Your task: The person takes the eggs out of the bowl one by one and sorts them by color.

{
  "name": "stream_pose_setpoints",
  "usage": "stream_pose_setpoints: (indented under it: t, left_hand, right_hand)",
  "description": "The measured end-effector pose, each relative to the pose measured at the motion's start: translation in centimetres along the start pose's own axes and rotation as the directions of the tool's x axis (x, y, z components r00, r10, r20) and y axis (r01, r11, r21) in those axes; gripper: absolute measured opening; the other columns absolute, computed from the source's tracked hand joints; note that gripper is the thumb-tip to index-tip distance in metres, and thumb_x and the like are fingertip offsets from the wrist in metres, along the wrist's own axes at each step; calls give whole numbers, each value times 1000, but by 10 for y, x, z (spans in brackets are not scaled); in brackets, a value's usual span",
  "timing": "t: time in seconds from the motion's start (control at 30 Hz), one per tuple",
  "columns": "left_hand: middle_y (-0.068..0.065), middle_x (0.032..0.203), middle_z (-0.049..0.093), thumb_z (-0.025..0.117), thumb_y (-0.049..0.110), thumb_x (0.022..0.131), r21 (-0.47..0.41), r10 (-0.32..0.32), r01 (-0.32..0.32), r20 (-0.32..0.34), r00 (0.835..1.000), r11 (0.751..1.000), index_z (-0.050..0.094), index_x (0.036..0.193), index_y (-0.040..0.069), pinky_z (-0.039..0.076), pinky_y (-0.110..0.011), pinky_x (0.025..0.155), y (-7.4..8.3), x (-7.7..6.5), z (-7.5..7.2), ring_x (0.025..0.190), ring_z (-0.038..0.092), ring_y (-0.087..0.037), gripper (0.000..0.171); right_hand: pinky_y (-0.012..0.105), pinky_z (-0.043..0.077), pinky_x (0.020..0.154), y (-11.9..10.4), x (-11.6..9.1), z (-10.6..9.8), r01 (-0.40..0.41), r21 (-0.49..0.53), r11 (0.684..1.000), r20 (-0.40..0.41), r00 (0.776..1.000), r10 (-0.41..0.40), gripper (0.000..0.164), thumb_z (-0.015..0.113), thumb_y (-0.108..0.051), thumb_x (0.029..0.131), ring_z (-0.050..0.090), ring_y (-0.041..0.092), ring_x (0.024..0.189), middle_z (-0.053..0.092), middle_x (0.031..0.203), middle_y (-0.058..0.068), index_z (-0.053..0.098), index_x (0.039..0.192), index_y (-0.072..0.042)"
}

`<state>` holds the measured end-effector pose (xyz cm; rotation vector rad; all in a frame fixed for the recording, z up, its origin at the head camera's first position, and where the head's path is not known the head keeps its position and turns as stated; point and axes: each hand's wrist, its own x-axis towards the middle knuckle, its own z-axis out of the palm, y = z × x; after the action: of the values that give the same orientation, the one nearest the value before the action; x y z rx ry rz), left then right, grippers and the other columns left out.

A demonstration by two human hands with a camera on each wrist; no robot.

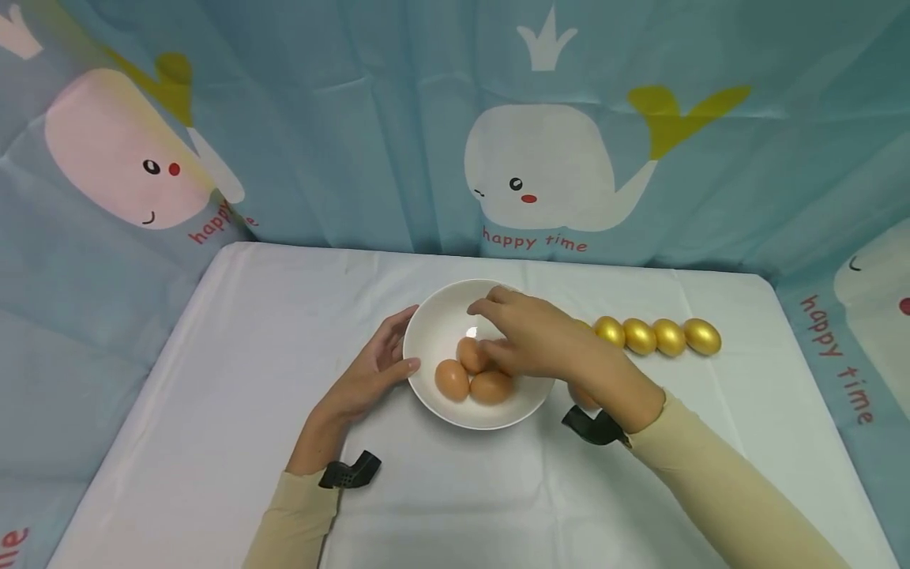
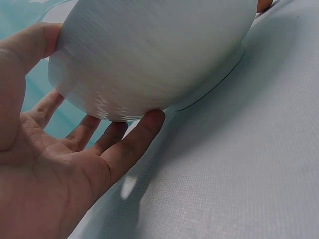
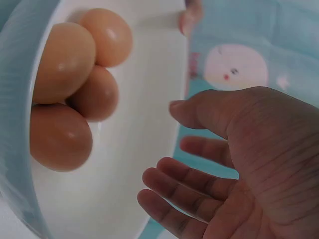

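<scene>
A white bowl [image 1: 434, 324] stands on the table with several brown eggs [image 1: 452, 380] inside; in the right wrist view the eggs [image 3: 61, 137] lie grouped against one side. At the bowl's left my left hand [image 1: 370, 375] holds it, thumb at the rim and fingertips against the outer wall, as the bowl [image 2: 159, 55] shows in the left wrist view. Over the bowl's right part hovers my right hand [image 1: 533, 336]. Its fingers [image 3: 182, 196] are spread and loosely bent, with nothing between them. From the head, this hand hides part of the bowl and eggs.
Several golden eggs [image 1: 640, 337] line up right of the bowl, the leftmost partly covered by my right arm. Another brown egg [image 1: 583, 395] peeks out below my right wrist. A white cloth [image 1: 455, 506] covers the table; a blue whale-print curtain [image 1: 398, 158] hangs behind.
</scene>
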<state>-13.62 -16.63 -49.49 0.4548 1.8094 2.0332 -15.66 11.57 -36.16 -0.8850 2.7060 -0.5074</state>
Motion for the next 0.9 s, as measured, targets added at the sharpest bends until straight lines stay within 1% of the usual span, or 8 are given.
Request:
stream_pose_setpoints:
  t: [0.07, 0.2, 0.3, 0.43, 0.6, 0.7, 0.8, 0.9]
  left_hand:
    - [-8, 175, 27, 66, 5, 101, -2, 3, -3, -1, 1000, 1000, 25, 167, 21, 52, -23, 111, 0, 0, 0, 155, 43, -17, 79]
    - [-8, 174, 29, 66, 6, 101, 0, 5, -5, -10, 1000, 1000, 26, 167, 22, 52, -23, 111, 1, -1, 0, 154, 44, -15, 79]
    - [-7, 173, 30, 66, 5, 101, 2, 8, -8, -9, 1000, 1000, 27, 167, 23, 52, -23, 112, 2, -2, 1, 153, 45, -14, 79]
    - [-8, 173, 28, 66, 5, 101, 1, 15, -15, -1, 1000, 1000, 25, 167, 23, 51, -23, 113, 2, -2, 1, 154, 43, -13, 79]
    - [-9, 174, 26, 66, 4, 101, 8, 17, -17, -7, 1000, 1000, 24, 168, 22, 52, -22, 112, 1, -5, -2, 152, 44, -10, 80]
    - [-8, 174, 27, 66, 4, 101, 8, 15, -15, -11, 1000, 1000, 25, 167, 22, 52, -22, 111, 1, -5, -3, 152, 45, -11, 80]
    - [-6, 175, 26, 65, 5, 102, 6, 14, -14, -3, 1000, 1000, 25, 167, 23, 52, -23, 111, 2, -3, -3, 153, 44, -12, 79]
    - [-6, 175, 26, 65, 6, 102, 0, 8, -8, 6, 1000, 1000, 24, 168, 24, 52, -23, 112, 0, -1, -1, 154, 43, -12, 79]
  right_hand:
    - [42, 58, 100, -3, 6, 2, 4, -44, 999, 40, 999, -3, 48, 70, -28, 100, 66, 23, 106, 67, 127, 10, 63, 143, -8]
    - [40, 57, 97, -7, 16, 8, 40, -145, 989, 120, 992, -22, 49, 73, -29, 99, 64, 24, 100, 67, 118, 10, 63, 141, -6]
    - [39, 57, 96, -9, 22, 11, 47, -189, 981, 166, 986, -15, 48, 72, -29, 99, 64, 24, 98, 66, 116, 11, 63, 141, -7]
    - [37, 56, 93, -10, 28, 14, 52, -191, 980, 194, 981, -14, 46, 71, -28, 100, 64, 23, 95, 66, 114, 11, 64, 140, -8]
    - [32, 53, 80, -14, 37, 17, 56, -170, 984, 215, 976, -19, 38, 69, -27, 100, 61, 21, 85, 65, 106, 9, 67, 132, -8]
    - [32, 52, 76, -17, 41, 19, 35, -177, 984, 222, 975, 5, 31, 67, -27, 100, 60, 21, 82, 63, 100, 8, 68, 124, -8]
    - [33, 51, 78, -19, 42, 22, 8, -198, 980, 231, 972, 39, 21, 65, -26, 100, 59, 21, 82, 61, 93, 7, 68, 112, -9]
    - [35, 50, 79, -20, 42, 25, -14, -211, 977, 237, 969, 65, 14, 65, -24, 99, 58, 22, 81, 61, 87, 4, 66, 102, -10]
